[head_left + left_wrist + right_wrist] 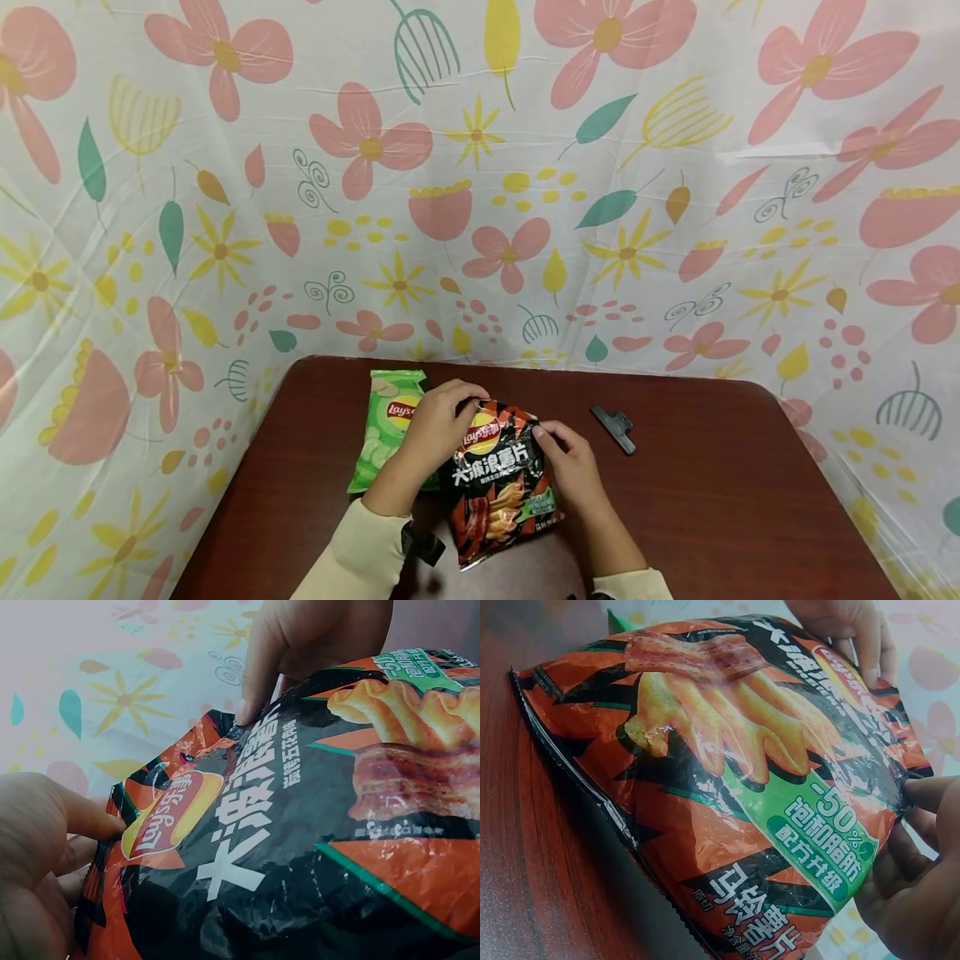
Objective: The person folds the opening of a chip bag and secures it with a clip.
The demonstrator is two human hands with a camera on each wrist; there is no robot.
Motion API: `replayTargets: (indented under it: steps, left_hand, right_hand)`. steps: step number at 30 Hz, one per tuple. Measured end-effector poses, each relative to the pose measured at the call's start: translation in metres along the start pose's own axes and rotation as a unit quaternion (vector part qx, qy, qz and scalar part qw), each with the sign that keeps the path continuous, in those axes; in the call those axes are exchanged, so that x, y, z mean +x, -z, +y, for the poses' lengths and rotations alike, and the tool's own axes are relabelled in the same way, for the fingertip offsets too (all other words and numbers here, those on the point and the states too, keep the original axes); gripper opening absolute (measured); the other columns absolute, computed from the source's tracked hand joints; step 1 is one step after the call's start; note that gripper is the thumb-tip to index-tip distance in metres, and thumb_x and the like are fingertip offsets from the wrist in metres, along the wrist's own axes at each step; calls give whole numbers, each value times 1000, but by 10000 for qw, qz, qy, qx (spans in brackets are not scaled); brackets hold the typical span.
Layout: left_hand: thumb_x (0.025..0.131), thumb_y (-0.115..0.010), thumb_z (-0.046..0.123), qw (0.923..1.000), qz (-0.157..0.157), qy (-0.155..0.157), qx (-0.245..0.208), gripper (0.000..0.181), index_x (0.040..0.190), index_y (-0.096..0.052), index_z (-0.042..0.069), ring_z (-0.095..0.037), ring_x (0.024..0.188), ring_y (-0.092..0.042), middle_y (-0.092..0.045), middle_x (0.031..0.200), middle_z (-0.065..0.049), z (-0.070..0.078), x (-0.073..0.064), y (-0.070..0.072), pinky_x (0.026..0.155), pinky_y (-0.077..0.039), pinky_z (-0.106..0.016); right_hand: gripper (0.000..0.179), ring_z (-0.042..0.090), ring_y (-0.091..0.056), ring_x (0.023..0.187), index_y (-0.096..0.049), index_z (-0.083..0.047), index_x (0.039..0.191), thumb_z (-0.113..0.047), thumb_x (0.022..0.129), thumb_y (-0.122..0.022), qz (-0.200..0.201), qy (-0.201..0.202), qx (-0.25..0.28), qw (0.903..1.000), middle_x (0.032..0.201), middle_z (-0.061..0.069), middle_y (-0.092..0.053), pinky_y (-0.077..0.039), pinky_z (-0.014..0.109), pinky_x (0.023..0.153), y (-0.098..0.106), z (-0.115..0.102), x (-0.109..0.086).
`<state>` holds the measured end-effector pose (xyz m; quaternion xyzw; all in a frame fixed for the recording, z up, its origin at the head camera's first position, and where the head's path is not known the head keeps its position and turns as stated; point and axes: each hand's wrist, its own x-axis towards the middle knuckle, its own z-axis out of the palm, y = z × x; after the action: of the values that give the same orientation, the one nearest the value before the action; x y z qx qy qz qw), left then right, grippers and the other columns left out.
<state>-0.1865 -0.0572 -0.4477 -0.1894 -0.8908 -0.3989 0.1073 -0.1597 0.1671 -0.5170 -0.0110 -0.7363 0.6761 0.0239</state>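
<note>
A black and orange Lay's chip bag [495, 483] is held tilted over the near part of the table, its printed front facing up. My left hand [438, 425] pinches its upper left corner, thumb on the front by the logo, as the left wrist view shows. On the other side my right hand [573, 467] pinches the upper right edge between thumb and fingers. The bag's lower end [615, 817] hangs close over the wood in the right wrist view. Behind my left hand lies a green Lay's chip bag [378, 446], partly covered by that hand and forearm.
A dark grey bag clip [614, 429] lies on the brown table [712, 483], right of my right hand. Beyond the table's back edge hangs a white flowered cloth [517, 317], which also runs along both sides.
</note>
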Motion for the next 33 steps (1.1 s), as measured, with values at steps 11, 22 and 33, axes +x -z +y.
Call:
replayTargets:
  steps: [11, 22, 33]
  left_hand:
    - [103, -58, 11, 10000, 58, -48, 56, 18, 105, -73, 21, -5, 60, -45, -70, 105, 5, 0, -1, -2, 62, -44, -23]
    - [102, -58, 8, 9998, 128, -137, -43, 20, 99, -73, 20, -6, 68, -49, -70, 102, 6, -1, -2, -5, 66, -45, -24]
    - [103, -57, 23, 9985, -36, 203, -513, 15, 98, -71, 23, -5, 61, -47, -65, 104, 9, -1, -3, -4, 63, -46, -25]
  right_hand:
    - [39, 1, -60, 82, -71, -3, 112, -35, 108, -48, 16, 141, -447, 9989, 92, 1, -68, -52, 26, 79, 3, 3, 0]
    - [36, 9, -59, 92, -68, 1, 101, -29, 108, -50, -62, 345, -226, 9991, 101, 10, -66, -49, 25, 85, 2, 4, 0]
    - [30, 8, -37, 52, -70, -3, 104, -30, 104, -58, -127, 217, -219, 9994, 82, -2, -58, -44, 28, 63, 4, 3, 0]
